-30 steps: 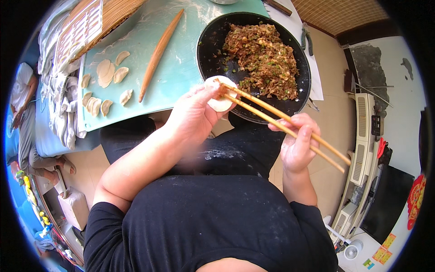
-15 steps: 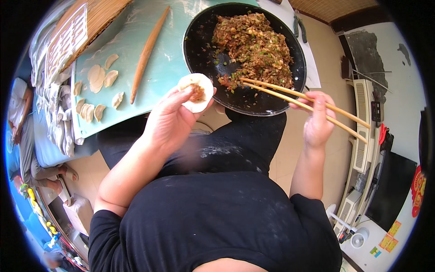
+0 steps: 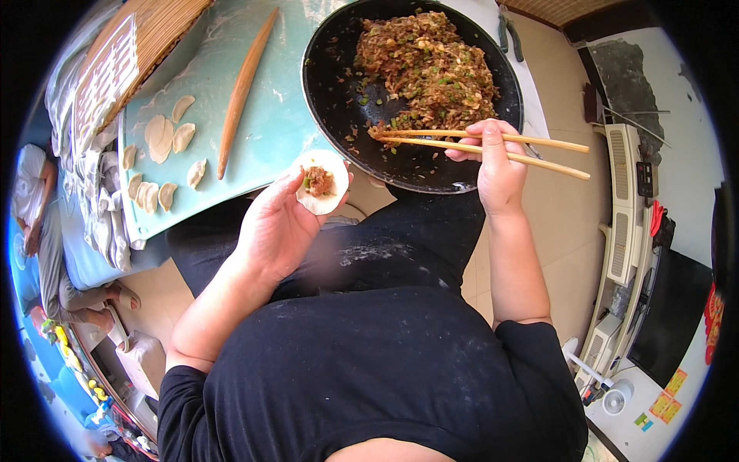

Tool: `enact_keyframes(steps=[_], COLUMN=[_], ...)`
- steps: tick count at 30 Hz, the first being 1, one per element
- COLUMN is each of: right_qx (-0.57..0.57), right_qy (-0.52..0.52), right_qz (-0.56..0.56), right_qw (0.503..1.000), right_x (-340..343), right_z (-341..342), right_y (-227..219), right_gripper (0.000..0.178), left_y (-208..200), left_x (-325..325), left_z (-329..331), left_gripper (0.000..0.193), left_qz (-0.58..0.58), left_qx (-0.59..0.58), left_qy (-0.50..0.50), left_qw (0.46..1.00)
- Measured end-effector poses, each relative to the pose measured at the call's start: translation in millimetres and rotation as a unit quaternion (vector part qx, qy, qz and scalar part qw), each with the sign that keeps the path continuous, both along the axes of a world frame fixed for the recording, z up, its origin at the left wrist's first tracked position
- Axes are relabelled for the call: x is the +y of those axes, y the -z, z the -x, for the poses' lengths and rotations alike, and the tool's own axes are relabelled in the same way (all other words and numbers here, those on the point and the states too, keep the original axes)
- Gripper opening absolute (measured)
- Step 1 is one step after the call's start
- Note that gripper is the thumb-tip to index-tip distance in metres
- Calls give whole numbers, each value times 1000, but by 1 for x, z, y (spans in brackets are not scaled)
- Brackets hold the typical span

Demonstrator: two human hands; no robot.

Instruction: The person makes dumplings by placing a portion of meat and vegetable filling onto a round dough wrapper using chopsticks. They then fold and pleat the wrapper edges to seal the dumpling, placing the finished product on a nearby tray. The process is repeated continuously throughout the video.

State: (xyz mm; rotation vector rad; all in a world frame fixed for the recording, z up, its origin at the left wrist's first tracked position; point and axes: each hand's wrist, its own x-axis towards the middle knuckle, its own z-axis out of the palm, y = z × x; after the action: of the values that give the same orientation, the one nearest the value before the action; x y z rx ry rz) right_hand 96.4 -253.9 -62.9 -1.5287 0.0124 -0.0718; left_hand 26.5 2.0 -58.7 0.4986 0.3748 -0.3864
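Note:
A round dumpling wrapper (image 3: 334, 202) lies on the fingers of my left hand (image 3: 279, 223), its thumb over the near edge. In the wrapper's middle sits a lump of minced filling (image 3: 318, 181). My right hand (image 3: 499, 165) grips a pair of wooden chopsticks (image 3: 454, 138). Their tips pinch a small clump of filling (image 3: 376, 131) over the left part of a black pan (image 3: 331, 100). Most of the pan's far and right side is heaped with brown filling (image 3: 431, 65) flecked with green.
On the pale green board (image 3: 289, 85) lie a wooden rolling pin (image 3: 245, 92), several folded dumplings (image 3: 165, 196) and a few flat wrappers (image 3: 158, 137). A woven mat (image 3: 150, 35) and crumpled cloth (image 3: 108, 192) border it on the left. Another person (image 3: 46, 231) sits at far left.
The chopsticks have moved left in the pan and closed on a clump of filling. My left hand has shifted slightly, its thumb now off the filling in the wrapper.

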Motion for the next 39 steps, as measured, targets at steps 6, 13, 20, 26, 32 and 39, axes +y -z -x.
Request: enact_keyframes(steps=[6,13,20,26,32,39], right_qx=[-17,-56,-73,-90,-144,-137], right_qy=[115,114,-33,-94,-128,-110], right_qz=[-86,34,49,117,129,74], right_qw=[990,991,996,985,973,982], right_x=[-26,-33,-27,-17,-22,-24], right_z=[-7,2,11,15,22,41], right_y=[-10,-16,1,-6,-6,0], right_gripper=[34,26,22,24,26,31], left_y=[2,3,11,20,32,33], left_x=[3,2,0,-8,-20,-25], left_z=[1,2,4,5,5,2], left_gripper=[44,43,45,42,40,41], left_qz=[3,-7,-26,-14,31,46], left_qx=[-4,-8,-6,8,19,9], left_qy=[-10,-9,20,29,51,45], left_qw=[1000,1000,999,999,998,998])
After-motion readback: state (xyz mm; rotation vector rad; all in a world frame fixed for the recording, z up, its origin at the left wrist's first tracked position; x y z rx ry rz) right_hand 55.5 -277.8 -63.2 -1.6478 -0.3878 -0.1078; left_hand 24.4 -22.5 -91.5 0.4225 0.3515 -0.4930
